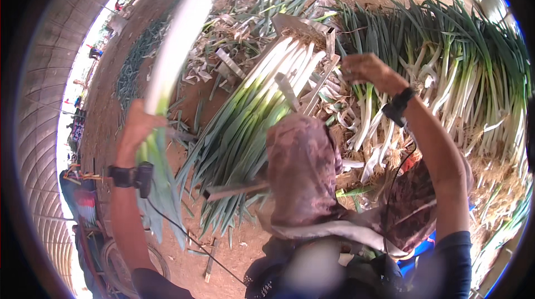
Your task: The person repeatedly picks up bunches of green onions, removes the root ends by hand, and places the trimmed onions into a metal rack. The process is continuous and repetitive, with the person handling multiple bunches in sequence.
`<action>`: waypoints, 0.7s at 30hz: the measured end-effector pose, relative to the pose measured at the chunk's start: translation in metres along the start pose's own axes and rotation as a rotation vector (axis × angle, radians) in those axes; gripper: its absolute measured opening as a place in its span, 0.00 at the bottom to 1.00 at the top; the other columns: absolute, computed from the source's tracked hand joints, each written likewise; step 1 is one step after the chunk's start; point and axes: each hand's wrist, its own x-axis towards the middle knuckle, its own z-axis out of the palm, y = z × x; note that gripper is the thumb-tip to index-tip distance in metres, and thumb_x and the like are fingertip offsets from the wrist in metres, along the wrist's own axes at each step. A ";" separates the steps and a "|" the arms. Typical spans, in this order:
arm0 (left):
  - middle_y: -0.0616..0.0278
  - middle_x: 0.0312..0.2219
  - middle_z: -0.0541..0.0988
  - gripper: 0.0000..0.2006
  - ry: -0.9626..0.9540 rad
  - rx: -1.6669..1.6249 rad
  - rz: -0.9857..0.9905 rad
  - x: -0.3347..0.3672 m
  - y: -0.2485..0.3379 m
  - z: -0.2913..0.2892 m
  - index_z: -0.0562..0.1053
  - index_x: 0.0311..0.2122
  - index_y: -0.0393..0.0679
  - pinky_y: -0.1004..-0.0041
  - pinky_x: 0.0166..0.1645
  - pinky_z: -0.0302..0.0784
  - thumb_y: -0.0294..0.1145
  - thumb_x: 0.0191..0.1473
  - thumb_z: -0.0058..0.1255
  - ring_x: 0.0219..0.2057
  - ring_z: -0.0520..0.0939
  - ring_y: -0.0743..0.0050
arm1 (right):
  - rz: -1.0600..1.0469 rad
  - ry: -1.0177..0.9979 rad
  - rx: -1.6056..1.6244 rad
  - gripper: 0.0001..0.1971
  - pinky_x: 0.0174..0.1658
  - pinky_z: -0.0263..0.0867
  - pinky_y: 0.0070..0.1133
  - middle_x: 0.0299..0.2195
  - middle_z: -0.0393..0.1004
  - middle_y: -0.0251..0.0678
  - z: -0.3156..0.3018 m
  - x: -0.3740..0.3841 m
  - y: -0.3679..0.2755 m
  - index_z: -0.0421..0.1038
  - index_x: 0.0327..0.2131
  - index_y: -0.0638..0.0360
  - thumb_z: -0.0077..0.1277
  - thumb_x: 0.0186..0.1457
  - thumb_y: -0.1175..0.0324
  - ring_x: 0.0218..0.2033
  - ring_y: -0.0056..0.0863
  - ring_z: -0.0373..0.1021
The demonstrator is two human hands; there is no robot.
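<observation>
My left hand [136, 129], at the left, is closed round a single thick leek [178, 42]. The leek stands nearly upright in view, its white shaft above the hand and its green leaves hanging down along my forearm. Its root end is blurred at the top edge. My right hand [369, 71] is raised to the right of the metal rack [329, 42], fingers loosely bent and apart, with nothing visible in them. Between my hands, a row of leeks [284, 67] lies in the rack, roots against its far plate and leaves toward me.
A large heap of leeks [440, 70] fills the right side. Peeled leaf scraps [206, 48] litter the dirt floor beyond the rack. My camouflage-covered knee [301, 165] is close before the rack. A wheel [120, 263] stands at lower left. Cables run from both wrist straps.
</observation>
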 end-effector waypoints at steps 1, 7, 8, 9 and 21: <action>0.59 0.23 0.82 0.12 -0.046 0.003 0.033 0.025 -0.013 0.028 0.80 0.32 0.31 0.68 0.30 0.77 0.23 0.39 0.67 0.24 0.82 0.70 | -0.068 -0.104 0.087 0.34 0.58 0.73 0.36 0.60 0.71 0.52 -0.003 0.009 0.026 0.62 0.63 0.71 0.57 0.62 0.56 0.53 0.46 0.75; 0.46 0.28 0.85 0.18 -0.273 0.234 -0.029 0.176 -0.037 0.173 0.82 0.32 0.33 0.65 0.40 0.82 0.30 0.32 0.70 0.31 0.88 0.59 | -0.084 -0.270 0.221 0.55 0.62 0.70 0.37 0.60 0.69 0.55 0.010 0.107 0.133 0.60 0.64 0.74 0.57 0.52 0.30 0.58 0.45 0.73; 0.44 0.28 0.85 0.19 -0.304 0.241 -0.022 0.197 -0.034 0.191 0.82 0.32 0.33 0.65 0.42 0.82 0.31 0.32 0.70 0.32 0.88 0.55 | -0.099 -0.282 0.263 0.57 0.63 0.68 0.37 0.62 0.68 0.55 0.019 0.127 0.144 0.59 0.65 0.72 0.55 0.50 0.26 0.59 0.46 0.71; 0.43 0.29 0.85 0.18 -0.320 0.274 0.001 0.216 -0.030 0.208 0.82 0.33 0.33 0.64 0.42 0.82 0.31 0.32 0.69 0.33 0.88 0.54 | -0.115 -0.294 0.304 0.60 0.65 0.66 0.37 0.63 0.66 0.54 0.028 0.147 0.153 0.57 0.66 0.70 0.54 0.48 0.23 0.60 0.46 0.70; 0.43 0.35 0.83 0.32 -0.121 0.480 0.097 0.253 -0.010 0.295 0.73 0.55 0.38 0.54 0.43 0.79 0.35 0.44 0.68 0.37 0.84 0.40 | 0.100 -0.081 0.184 0.49 0.73 0.49 0.34 0.74 0.33 0.56 0.116 0.309 0.147 0.28 0.72 0.69 0.49 0.67 0.52 0.74 0.43 0.45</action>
